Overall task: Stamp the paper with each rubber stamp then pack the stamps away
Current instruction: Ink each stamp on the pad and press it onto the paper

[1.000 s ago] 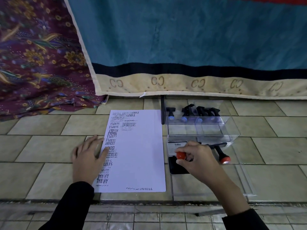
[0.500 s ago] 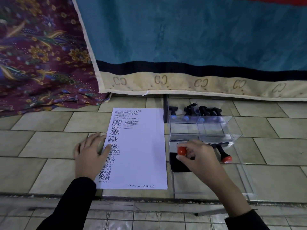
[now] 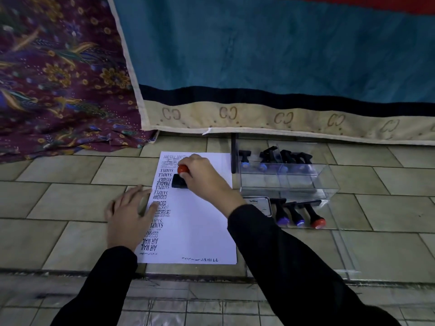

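A white paper (image 3: 202,231) with several printed words down its left side lies on the tiled floor. My right hand (image 3: 204,177) grips a red-knobbed rubber stamp (image 3: 180,177), whose black base sits on the paper near its top. My left hand (image 3: 129,217) lies flat on the paper's left edge. Three loose stamps (image 3: 297,212), two blue-tipped and one red-tipped, lie to the right beside the ink pad tin (image 3: 259,204). Several more black stamps (image 3: 275,156) stand at the back of a clear plastic box (image 3: 289,184).
A teal blanket with a beige border (image 3: 282,118) hangs behind the box and paper. A purple floral cloth (image 3: 58,90) covers the left back. A clear lid (image 3: 341,250) lies on the floor at the right. A step edge runs below the paper.
My right hand has carried the red-knobbed stamp from the ink pad leftward onto the top of the paper. The left hand has stayed on the paper's edge.
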A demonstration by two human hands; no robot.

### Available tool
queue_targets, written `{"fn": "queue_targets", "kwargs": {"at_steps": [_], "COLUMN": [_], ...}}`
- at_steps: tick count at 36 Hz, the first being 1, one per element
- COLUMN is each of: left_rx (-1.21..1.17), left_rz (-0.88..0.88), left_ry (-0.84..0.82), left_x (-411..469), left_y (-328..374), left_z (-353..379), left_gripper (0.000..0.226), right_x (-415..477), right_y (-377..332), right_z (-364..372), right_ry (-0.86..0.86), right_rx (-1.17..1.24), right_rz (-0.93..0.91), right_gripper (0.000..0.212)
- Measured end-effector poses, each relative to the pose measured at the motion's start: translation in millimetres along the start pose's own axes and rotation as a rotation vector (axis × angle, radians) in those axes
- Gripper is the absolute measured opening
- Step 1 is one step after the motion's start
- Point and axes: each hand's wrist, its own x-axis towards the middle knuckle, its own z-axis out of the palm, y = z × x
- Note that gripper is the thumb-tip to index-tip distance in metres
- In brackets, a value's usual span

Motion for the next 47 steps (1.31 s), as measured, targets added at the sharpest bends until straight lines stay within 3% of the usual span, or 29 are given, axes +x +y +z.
{"fn": "queue_targets", "kwargs": {"at_steps": [14, 47], "left_rx": [-0.018, 0.023], "left_rz": [-0.009, 0.002], "left_ry": [-0.014, -0.014], "left_x": [-1.0, -3.3], "left_y": [6.1, 8.9], "left_z": [-4.7, -5.6], "left_gripper": [0.045, 0.049], "right_x": [12.4, 7.0], "right_y": [2.2, 1.3], "right_z": [15.0, 26.9], "right_ry": [-0.059, 0.02], "right_rx": [-0.025, -0.137], "right_rz": [0.043, 0.003], "right_gripper": [0.03, 0.019]}}
